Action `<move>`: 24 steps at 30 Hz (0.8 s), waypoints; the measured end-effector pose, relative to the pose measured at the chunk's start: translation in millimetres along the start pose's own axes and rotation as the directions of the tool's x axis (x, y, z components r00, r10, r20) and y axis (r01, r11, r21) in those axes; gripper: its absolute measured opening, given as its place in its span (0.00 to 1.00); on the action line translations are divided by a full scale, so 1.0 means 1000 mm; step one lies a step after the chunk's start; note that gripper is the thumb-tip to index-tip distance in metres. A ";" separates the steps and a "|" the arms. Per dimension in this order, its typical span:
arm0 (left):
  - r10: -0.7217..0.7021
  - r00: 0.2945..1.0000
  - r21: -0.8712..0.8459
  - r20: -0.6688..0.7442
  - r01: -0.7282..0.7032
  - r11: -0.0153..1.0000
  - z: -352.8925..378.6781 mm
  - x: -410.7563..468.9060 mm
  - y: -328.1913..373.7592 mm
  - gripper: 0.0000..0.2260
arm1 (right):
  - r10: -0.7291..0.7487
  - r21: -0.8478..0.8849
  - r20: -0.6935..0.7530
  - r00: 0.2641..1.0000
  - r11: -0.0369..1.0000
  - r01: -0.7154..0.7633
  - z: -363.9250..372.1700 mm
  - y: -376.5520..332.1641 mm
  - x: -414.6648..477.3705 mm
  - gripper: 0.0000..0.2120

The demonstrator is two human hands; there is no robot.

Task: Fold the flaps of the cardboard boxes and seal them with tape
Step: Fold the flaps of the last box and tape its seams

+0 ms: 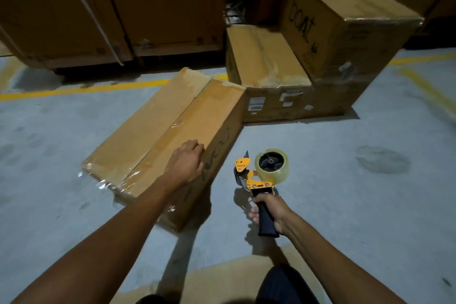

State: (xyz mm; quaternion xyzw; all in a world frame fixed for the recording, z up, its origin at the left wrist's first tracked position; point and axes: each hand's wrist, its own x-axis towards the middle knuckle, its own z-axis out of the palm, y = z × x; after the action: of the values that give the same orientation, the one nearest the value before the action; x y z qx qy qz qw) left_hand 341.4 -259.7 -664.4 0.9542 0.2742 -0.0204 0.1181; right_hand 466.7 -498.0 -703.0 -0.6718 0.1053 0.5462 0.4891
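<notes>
1. The box [170, 128] is lying long on the floor [345, 180], and its far end is reaching near the other boxes [266, 57]. Its flaps are lying shut, and glossy tape is running along the seam [172, 116].
2. The left hand [185, 163] is resting palm down on the top of the box, near its right edge. The fingers are only a little bent and are holding nothing.
3. The right hand [271, 212] is gripping the handle of the tape gun [256, 175], fingers wrapped fully around it. The gun is hanging just beside the box, apart from it.
4. I am judging that the person is steadying the box for one more strip, or is checking the seal.
5. To do this well, the left hand should be pressing the flaps flat while staying out of the gun's path.
6. The gun should be starting over one end of the box, so the strip is catching the side wall too.
7. The wrinkled tape at the near end [108, 182] is looking loose, so firm rubbing there is probably helping.
</notes>
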 end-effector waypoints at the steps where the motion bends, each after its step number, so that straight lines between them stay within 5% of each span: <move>1: 0.003 1.000 0.013 0.004 -0.003 1.000 0.000 0.016 0.003 0.23 | 0.008 0.030 -0.018 1.000 1.000 -0.008 -0.008 -0.006 0.010 0.08; 8: 0.050 0.997 0.069 0.052 -0.053 0.996 0.021 0.104 -0.001 0.30 | 0.080 0.213 -0.120 0.989 0.976 -0.053 -0.065 -0.044 0.084 0.08; 14: 0.069 0.993 0.071 -0.097 -0.062 0.996 0.047 0.110 -0.001 0.34 | 0.108 0.240 -0.158 0.982 0.968 -0.068 -0.100 -0.052 0.145 0.05; 24: 0.028 0.991 0.063 -0.129 -0.020 0.998 0.048 0.109 0.001 0.34 | 0.080 -0.011 -0.340 0.937 0.996 -0.089 -0.098 -0.016 0.203 0.12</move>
State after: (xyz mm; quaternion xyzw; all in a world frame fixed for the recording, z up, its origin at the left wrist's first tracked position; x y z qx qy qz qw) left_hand 435.8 -215.6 -722.2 0.9598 0.2693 0.0348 0.0706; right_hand 617.3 -486.2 -871.5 -0.7570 0.2097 0.4442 0.4309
